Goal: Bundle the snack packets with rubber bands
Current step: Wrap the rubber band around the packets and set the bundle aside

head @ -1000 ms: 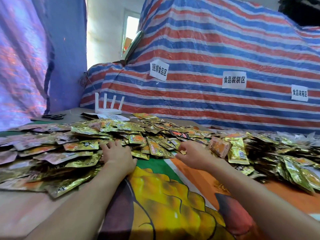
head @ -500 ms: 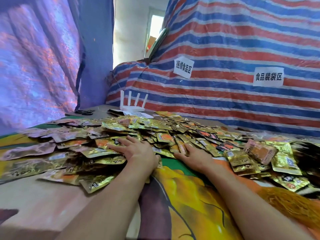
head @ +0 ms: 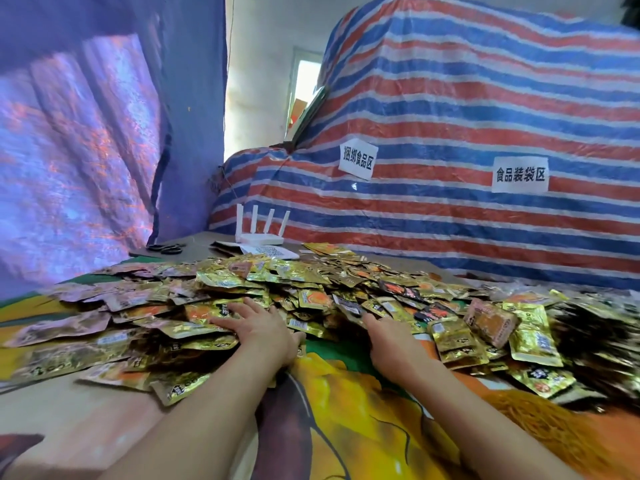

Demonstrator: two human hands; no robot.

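Note:
A wide heap of gold and orange snack packets [head: 311, 289] covers the table in front of me. My left hand [head: 259, 327] lies flat, fingers spread, on gold packets at the pile's near edge. My right hand [head: 391, 341] reaches into the pile's near edge, its fingertips tucked among the packets; whether they hold one is hidden. An orange bundle of packets [head: 491, 318] lies on larger gold packets to the right. No rubber band shows.
A printed cloth [head: 346, 410] covers the table under my arms. A white router [head: 259, 233] and papers sit at the back, black scissors [head: 166, 248] to their left. A striped tarp [head: 450, 133] with paper labels rises behind; purple sheeting hangs left.
My view has swung left and closer. Both hands have come down from above the pile onto its near edge, the left one spreading flat on the packets.

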